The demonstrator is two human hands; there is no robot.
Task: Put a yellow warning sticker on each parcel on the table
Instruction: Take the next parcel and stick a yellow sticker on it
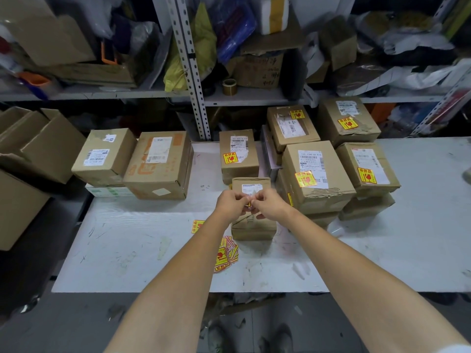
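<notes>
Past halfway i'd guess: left hand (230, 205) and right hand (270, 206) together pinch a sticker (249, 204) just over the small parcel (252, 226) below them, parcels (316, 174) to their right are stickered, two boxes (158, 164) to their left aren't yet.

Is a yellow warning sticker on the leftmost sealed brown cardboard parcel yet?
Not on: the brown cardboard parcel shows only white labels on its visible faces.

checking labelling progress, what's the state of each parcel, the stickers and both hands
front parcel, no sticker visible yet
far-left parcel, no sticker
orange-printed parcel, no sticker
centre back parcel, stickered
right stack, top four parcels stickered
left hand, pinching yellow sticker
right hand, pinching same sticker
sticker pile, loose on table
</notes>
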